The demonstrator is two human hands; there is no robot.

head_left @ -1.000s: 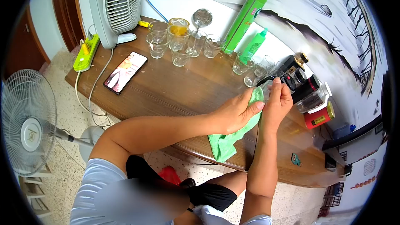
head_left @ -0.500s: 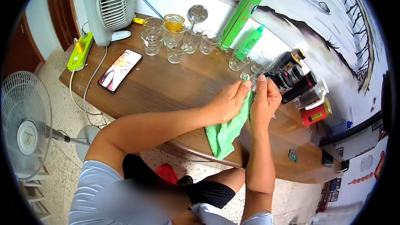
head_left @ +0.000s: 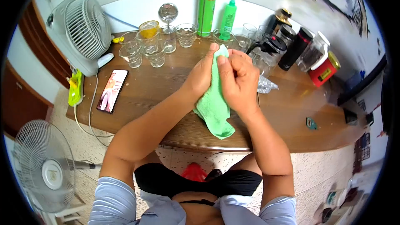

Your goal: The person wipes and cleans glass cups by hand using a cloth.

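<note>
Green cloth [head_left: 213, 110], one, above the table [head_left: 287, 112], clamped in both left hand [head_left: 201, 75] and right hand [head_left: 241, 79]. Beyond: one green bottle [head_left: 228, 18], one tall green can [head_left: 206, 10]. Rightward, one red tin [head_left: 324, 72]. Leftward: one phone [head_left: 112, 91], two fans [head_left: 85, 29]; glasses [head_left: 155, 55] overlap, count uncertain.

Arms [head_left: 156, 118], one pair: forearms bare, angled inward, elbows bent outward.
Left hand [head_left: 202, 76] and right hand [head_left: 241, 81] side by side, thumbs extended forward; right fingers [head_left: 246, 64] curled inward.
</note>
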